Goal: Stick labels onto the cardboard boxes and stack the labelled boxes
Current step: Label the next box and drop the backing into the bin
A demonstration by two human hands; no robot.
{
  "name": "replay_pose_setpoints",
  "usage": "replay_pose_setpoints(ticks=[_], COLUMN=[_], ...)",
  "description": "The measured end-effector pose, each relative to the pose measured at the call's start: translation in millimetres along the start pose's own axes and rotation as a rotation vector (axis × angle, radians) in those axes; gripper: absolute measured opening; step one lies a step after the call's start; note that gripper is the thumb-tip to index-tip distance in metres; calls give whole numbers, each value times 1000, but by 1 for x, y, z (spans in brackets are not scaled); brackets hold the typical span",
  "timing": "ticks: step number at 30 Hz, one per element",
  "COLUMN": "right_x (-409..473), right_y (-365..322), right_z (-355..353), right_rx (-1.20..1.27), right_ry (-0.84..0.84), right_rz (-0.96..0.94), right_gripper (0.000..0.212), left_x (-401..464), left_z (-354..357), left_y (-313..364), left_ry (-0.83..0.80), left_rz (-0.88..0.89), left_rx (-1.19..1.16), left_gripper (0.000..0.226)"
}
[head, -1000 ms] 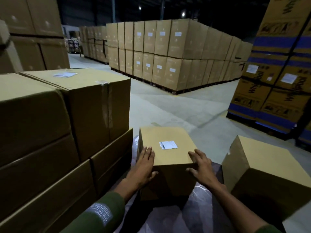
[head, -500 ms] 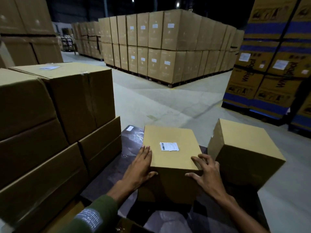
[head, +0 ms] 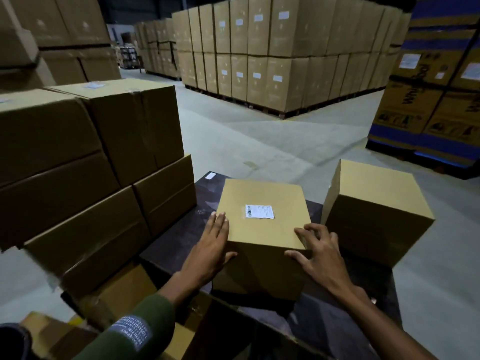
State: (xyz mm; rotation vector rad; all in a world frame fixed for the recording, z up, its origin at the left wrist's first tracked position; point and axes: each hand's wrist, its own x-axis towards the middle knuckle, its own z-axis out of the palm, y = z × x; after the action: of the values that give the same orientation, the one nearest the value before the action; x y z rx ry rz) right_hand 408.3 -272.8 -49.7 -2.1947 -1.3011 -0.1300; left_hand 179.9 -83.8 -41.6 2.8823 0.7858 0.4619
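A small cardboard box (head: 262, 237) stands on a dark sheet-covered platform (head: 171, 245) in front of me, with a white barcode label (head: 259, 211) stuck on its top. My left hand (head: 210, 253) presses flat against the box's left side. My right hand (head: 319, 253) clasps its near right corner, fingers spread over the top edge. Both hands hold the box between them. A second small box (head: 374, 216), with no label showing, stands just to the right, tilted slightly.
A stack of larger labelled cartons (head: 91, 162) rises at the left, close to the platform. Pallets of tall cartons (head: 272, 53) stand across the concrete floor (head: 259, 141). Blue-banded printed cartons (head: 428, 94) stand at the right. Flattened cardboard (head: 130, 289) lies at the lower left.
The view has pulled back and up, and the labelled box now sits further from the left stack. Both hands stay on the box's sides in the same grip.
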Motion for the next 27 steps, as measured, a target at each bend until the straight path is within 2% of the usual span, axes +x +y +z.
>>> replay_pose_setpoints(ticks=[3, 6, 8, 12, 14, 18, 22, 27], right_x=[0, 9, 26, 73, 98, 132, 144, 158], right_y=[-3, -8, -14, -32, -43, -57, -58, -59], right_z=[-10, -18, -20, -14, -9, 7, 15, 10], right_rx=[-61, -133, -104, 16, 34, -37, -161, -193], right_ry=[-66, -14, 9, -77, -173, -407, -506, -586], right_rz=[-7, -18, -18, -118, -134, -137, -183, -210], right_gripper=[65, 53, 42, 34, 39, 70, 61, 53], left_x=[-5, -3, -1, -1, 0, 0, 0, -1], left_z=[8, 12, 12, 11, 10, 11, 12, 15], left_y=[0, 1, 0, -9, -11, -12, -12, -13], left_ry=[24, 28, 46, 95, 113, 146, 168, 196], left_rz=[-21, -33, -19, 38, 53, 62, 64, 62], left_rx=[168, 244, 260, 292, 290, 296, 302, 282], left_gripper=[99, 104, 102, 96, 95, 93, 93, 93])
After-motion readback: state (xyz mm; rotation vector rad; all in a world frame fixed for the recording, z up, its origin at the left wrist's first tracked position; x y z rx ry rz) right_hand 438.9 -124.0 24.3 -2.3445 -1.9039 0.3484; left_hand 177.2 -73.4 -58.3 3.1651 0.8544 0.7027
